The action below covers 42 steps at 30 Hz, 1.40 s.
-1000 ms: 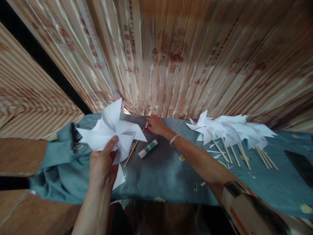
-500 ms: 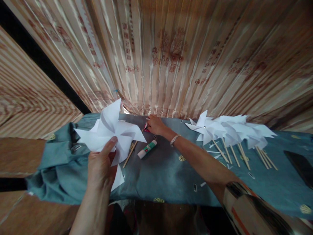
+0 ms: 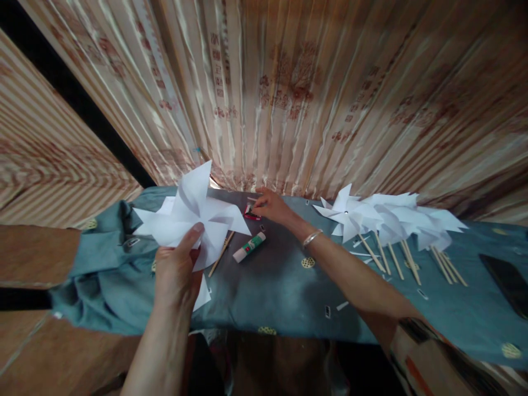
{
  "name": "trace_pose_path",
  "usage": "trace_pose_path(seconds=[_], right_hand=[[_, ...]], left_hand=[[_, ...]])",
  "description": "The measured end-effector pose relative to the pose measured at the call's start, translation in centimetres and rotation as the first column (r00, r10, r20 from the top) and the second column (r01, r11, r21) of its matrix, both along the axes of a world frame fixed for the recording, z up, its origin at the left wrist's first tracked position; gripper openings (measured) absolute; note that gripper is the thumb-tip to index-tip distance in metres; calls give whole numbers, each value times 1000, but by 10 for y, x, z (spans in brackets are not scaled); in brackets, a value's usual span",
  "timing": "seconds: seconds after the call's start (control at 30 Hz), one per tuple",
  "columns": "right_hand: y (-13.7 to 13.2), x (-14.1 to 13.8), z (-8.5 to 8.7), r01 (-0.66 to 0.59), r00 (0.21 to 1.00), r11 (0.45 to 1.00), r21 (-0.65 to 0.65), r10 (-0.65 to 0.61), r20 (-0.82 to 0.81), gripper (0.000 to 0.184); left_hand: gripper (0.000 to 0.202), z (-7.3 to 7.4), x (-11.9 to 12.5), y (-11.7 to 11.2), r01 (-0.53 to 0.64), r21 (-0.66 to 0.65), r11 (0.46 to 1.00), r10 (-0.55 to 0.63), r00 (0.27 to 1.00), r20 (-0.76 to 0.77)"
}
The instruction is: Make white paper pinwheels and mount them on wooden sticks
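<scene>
My left hand [image 3: 177,272] holds a white paper pinwheel head [image 3: 192,217] up over the left part of the table, thumb pressed on its middle. My right hand [image 3: 272,206] reaches to the far edge of the table and pinches at a small pink and dark object [image 3: 249,212] lying there; a bracelet sits on that wrist. A wooden stick [image 3: 221,253] lies partly under the pinwheel head. A glue stick [image 3: 249,247] with a green label lies between my hands.
A blue-grey cloth [image 3: 289,286] covers the table. Several finished white pinwheels on sticks [image 3: 388,220] lie in a row at the right. A dark phone [image 3: 507,278] lies at the far right. Striped curtains [image 3: 289,93] hang close behind the table.
My right hand has shifted slightly right and lifted off the small pink object, which now shows. The pinwheel head in my left hand has moved up a little.
</scene>
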State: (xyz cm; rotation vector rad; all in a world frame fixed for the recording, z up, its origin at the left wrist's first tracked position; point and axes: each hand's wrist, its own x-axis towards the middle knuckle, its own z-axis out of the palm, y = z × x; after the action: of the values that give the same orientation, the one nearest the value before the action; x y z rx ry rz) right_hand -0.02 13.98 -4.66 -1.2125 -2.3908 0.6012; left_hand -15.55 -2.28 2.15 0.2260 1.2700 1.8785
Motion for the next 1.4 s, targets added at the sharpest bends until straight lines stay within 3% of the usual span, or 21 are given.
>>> trace_pose_path(seconds=[0.1,0.13,0.17,0.23,0.3,0.37,0.4,0.47,0.6,0.67,0.73,0.8,0.9,1.0,1.17,1.4], right_hand=[[-25,23,4,31,962,986,-166,-75,-262,14],[-36,33,5,-29,821,923,-385,-197,-536,8],[-48,44,7,-57,765,897,-438,-242,-596,10],[-72,64,11,-77,697,870,-487,-302,-650,14],[-94,84,13,-207,503,749,-629,-470,-725,10],[-111,100,13,-254,420,671,-696,-571,-705,13],[-117,107,11,-249,414,653,-716,-596,-688,15],[-126,119,4,-165,470,675,-719,-587,-659,17],[-140,134,-5,23,626,780,-625,-499,-599,16],[-148,139,2,72,690,839,-539,-432,-580,11],[-158,144,16,151,765,917,-369,-345,-543,5],[-168,147,33,257,823,951,-171,-308,-478,6],[-179,149,50,279,881,959,53,-234,-410,6],[-182,148,55,269,899,952,146,-194,-392,8],[-179,151,55,295,893,934,202,-195,-405,7],[-183,153,55,278,905,938,205,-184,-385,5]], left_hand=[[24,-1,8,1,25,19,1000,-24,1000,-18],[24,-2,12,2,32,26,999,-31,999,-30],[24,-3,16,2,40,36,999,-39,998,-47],[23,-5,25,2,78,61,995,-73,994,-87],[22,-7,37,3,134,80,988,-124,985,-118],[23,-8,49,3,179,82,980,-168,978,-126],[23,-9,55,4,192,80,978,-181,975,-127],[24,-12,67,5,205,83,975,-193,972,-136],[21,-24,90,10,261,44,964,-247,948,-199],[19,-30,100,12,311,8,950,-301,926,-227],[18,-35,109,12,360,-14,933,-351,900,-258],[16,-37,118,11,407,-32,913,-398,870,-290],[21,-37,131,7,481,-55,875,-473,826,-307],[25,-35,143,4,541,-66,838,-536,797,-279],[20,-32,152,-1,609,-37,793,-601,770,-216],[13,-27,155,-9,624,-57,779,-624,763,-171]])
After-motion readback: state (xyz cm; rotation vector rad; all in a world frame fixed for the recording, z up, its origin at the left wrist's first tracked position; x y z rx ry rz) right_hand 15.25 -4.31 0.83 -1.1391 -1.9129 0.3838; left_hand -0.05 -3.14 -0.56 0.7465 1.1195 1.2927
